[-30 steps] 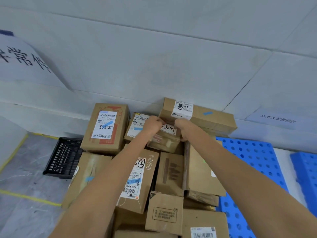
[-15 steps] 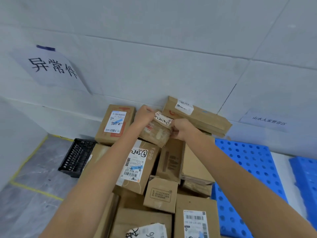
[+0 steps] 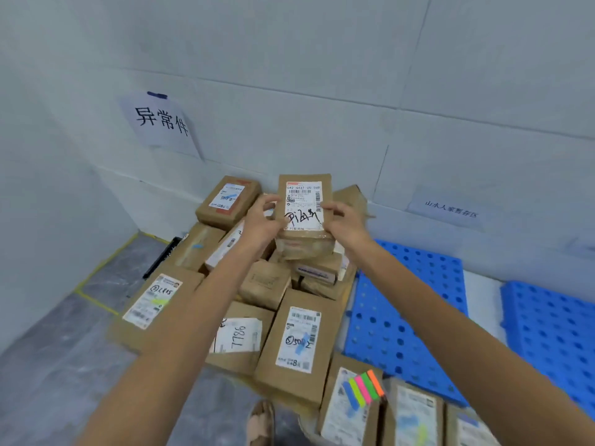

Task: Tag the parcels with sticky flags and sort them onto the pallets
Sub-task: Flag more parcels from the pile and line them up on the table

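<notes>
My left hand (image 3: 264, 222) and right hand (image 3: 346, 220) grip one small brown cardboard box (image 3: 304, 201) by its sides, above the heap (image 3: 267, 284). Two blue plastic pallets (image 3: 402, 317) with round holes lie beside it. Five bright sticky flags (image 3: 363, 386) sit nearby.

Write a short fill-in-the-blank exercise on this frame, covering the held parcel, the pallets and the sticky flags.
1. The number of hands gripping the raised parcel, left hand and right hand, is ____.
2. The pallets right of the pile are ____.
3. Among the sticky flags, the rightmost one is ____.
4. A lower parcel bears the handwritten number ____.

Missing words: two; blue; orange; 7786.
</notes>
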Tool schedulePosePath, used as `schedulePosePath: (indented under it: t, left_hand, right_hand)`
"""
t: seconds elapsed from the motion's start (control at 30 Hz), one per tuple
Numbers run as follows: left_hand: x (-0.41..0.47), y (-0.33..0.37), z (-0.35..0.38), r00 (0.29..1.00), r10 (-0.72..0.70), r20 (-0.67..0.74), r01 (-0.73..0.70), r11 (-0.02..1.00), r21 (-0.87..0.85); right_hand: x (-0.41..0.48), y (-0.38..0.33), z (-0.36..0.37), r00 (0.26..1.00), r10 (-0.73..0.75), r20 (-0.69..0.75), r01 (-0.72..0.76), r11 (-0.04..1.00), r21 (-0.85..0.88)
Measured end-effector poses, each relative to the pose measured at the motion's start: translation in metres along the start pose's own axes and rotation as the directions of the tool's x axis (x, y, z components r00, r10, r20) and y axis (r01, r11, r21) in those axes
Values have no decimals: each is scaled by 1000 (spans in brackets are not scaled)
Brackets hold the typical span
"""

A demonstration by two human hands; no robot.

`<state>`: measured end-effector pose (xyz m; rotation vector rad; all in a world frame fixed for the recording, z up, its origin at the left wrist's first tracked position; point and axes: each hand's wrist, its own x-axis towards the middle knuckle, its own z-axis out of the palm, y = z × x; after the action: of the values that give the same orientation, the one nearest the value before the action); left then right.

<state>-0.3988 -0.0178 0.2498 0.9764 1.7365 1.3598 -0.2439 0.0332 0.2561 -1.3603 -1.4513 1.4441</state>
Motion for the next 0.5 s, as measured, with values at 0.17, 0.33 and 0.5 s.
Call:
schedulePosePath:
  t: [0.17,0.33,0.5]
  left_hand:
    - [-78,14,70,987,16,160,-18,1000,16]
    - [-138,-8,136,932,-45,360,18,997,77]
    - [-193,-53,192,839,-176,515,102,980,170]
  right_hand:
    - [-64,23,-91,990,-128,-54,118,981,-151]
    - [-117,81,-179,993,-99,-70,81,971,-225]
    - [-167,150,-233,984,108,-145,-138,967,-215]
